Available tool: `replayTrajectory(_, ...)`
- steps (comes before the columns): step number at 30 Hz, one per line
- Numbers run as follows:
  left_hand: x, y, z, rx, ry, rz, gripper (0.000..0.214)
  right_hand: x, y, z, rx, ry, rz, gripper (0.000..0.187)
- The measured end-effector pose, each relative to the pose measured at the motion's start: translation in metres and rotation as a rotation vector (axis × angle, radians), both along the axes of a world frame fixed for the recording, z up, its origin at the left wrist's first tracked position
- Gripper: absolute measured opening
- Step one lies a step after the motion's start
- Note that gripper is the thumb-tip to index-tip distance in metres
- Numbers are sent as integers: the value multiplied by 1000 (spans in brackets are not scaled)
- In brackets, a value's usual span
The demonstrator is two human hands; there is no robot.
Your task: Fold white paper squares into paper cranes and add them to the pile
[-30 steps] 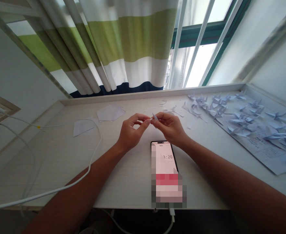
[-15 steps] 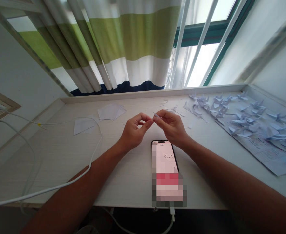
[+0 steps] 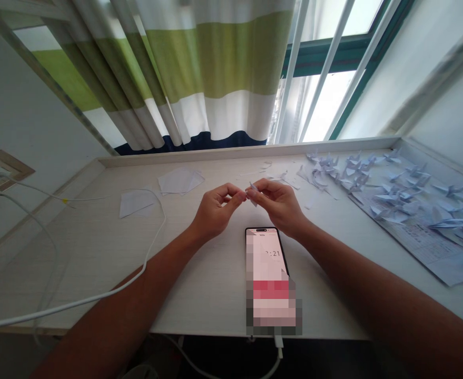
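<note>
My left hand [image 3: 215, 210] and my right hand [image 3: 279, 205] meet above the white desk [image 3: 199, 268], fingertips pinched together on a small folded piece of pale paper [image 3: 252, 190]. Most of that paper is hidden by the fingers. A phone [image 3: 269, 279] showing a timer lies flat just below my right hand. Many small folded paper cranes [image 3: 397, 189] are spread on a printed sheet [image 3: 424, 242] to the right.
Cut paper squares [image 3: 178, 181] and a triangular piece [image 3: 134, 202] lie at the back left. Paper scraps [image 3: 290, 179] litter the back centre. A white cable [image 3: 108, 297] loops across the left of the desk. A striped curtain [image 3: 199, 79] and window bars stand behind.
Both hands stay pinched at the same spot; the fingertips have shifted slightly on the small paper. The phone timer has advanced by a second.
</note>
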State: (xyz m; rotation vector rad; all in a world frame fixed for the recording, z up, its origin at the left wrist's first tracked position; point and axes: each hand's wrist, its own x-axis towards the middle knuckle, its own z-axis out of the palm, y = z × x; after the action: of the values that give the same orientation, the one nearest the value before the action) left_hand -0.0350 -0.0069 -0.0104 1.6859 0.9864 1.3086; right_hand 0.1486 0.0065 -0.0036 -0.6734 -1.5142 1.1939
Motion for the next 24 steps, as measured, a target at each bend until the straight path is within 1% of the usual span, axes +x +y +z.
replayTrajectory(4,0,-1,2,78,52,0,22,-1,0,-1,-23,8,6,25)
replayTrajectory(7,1,-2,3,155,106,25,19,-1,-1,0,-18,-13,-8,24)
replayTrajectory(10,2,-3,2,173,117,51,18,-1,-1,2,-6,-33,-10,26)
replayTrajectory(14,6,-5,0,194,151,42,14,-2,0,2,-91,75,-15,25)
replayTrajectory(17,10,-6,-2,162,133,39,20,-5,0,0,-174,143,18,24)
replayTrajectory(20,11,-4,-6,76,77,72,21,-7,0,-3,-236,152,65,24)
replayTrajectory(22,10,-1,-9,29,22,96,21,-6,1,-5,-259,166,48,25)
replayTrajectory(24,7,3,-10,7,-31,119,21,-4,3,-7,-253,166,-23,23)
